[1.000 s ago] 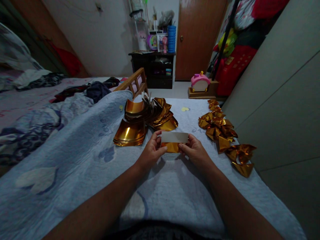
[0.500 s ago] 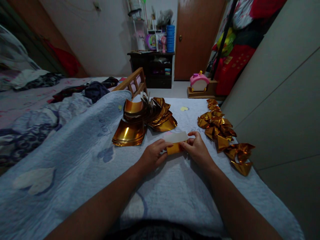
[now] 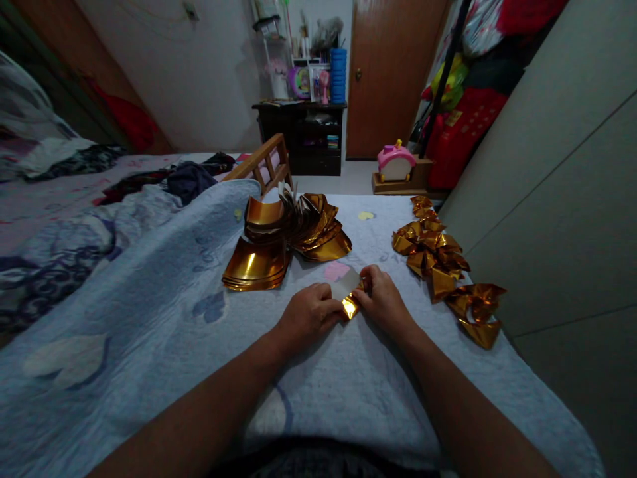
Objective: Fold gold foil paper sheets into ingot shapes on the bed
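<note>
Between my two hands is a small sheet of gold foil paper [image 3: 350, 306], with its pale back facing up on the far side and a folded gold strip along the near side. My left hand [image 3: 311, 311] pinches its left end, fingers curled. At the right end, my right hand [image 3: 381, 295] grips it between thumb and fingers. Beyond my left hand lies a fanned stack of gold foil sheets [image 3: 259, 262]. To the right of my right hand runs a row of folded gold foil pieces [image 3: 438, 255].
A light blue quilt [image 3: 209, 372] with heart shapes covers the surface under my hands. A wooden bed rail [image 3: 269, 162] stands at the far left edge. The pale cabinet side [image 3: 562, 199] rises on the right. A pink toy [image 3: 396, 162] sits beyond the far edge.
My hands have drawn closer together, and the gold foil paper is now tilted and more covered by my fingers. The stack and the folded pieces have stayed put.
</note>
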Tool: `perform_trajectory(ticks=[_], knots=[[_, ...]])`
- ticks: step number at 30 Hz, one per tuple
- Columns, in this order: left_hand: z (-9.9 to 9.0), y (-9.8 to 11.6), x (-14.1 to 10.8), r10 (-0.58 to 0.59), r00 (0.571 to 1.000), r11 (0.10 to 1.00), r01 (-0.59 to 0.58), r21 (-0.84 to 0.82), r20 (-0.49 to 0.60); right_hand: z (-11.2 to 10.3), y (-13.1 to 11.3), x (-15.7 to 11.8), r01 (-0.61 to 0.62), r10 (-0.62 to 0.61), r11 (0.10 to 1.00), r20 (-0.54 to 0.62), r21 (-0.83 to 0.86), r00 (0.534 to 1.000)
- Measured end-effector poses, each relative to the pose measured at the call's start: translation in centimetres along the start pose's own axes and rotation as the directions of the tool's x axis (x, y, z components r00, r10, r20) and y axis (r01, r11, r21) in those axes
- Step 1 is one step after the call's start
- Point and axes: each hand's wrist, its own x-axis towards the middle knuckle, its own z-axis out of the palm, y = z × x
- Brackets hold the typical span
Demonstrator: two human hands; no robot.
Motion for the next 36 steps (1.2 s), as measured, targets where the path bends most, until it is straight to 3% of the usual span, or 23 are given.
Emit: perform_trajectory(ticks=[3,6,14,22,26,36], knots=[[-0.2,0.1,0.3,0.038,0.999,0.998,-0.039,-0.050,-0.013,0.3,0.3,0.1,0.074,-0.077,0.990,-0.025,-0.124,0.997],[-0.4,0.1,0.6,0.084,0.995,0.988,-0.077,-0.134,0.050,0.2,0.3,0.1,0.115,-0.112,0.979,0.026,-0.166,0.993],[-0.2,0.0,0.3,0.037,0.997,0.998,-0.033,-0.058,0.061,-0.6,-0.6,-0.5,0.225,-0.215,0.974,0.216,-0.023,0.952],[-0.2,-0.4,0.6,-0.051,0.990,0.957,0.086,-0.278,0.134,-1.9,-1.7,-1.1,0.277,-0.256,0.961,0.332,-0.015,0.908],[-0.4,-0.2,0.6,-0.055,0.987,0.961,0.093,-0.260,0.151,-2.4,-2.0,-1.3,0.278,-0.250,0.960,0.347,-0.032,0.904],[0.3,-0.7,0.3,0.075,0.994,0.978,-0.059,-0.199,0.078,-2.7,-1.8,-1.3,0.287,-0.254,0.957,0.399,-0.024,0.881]])
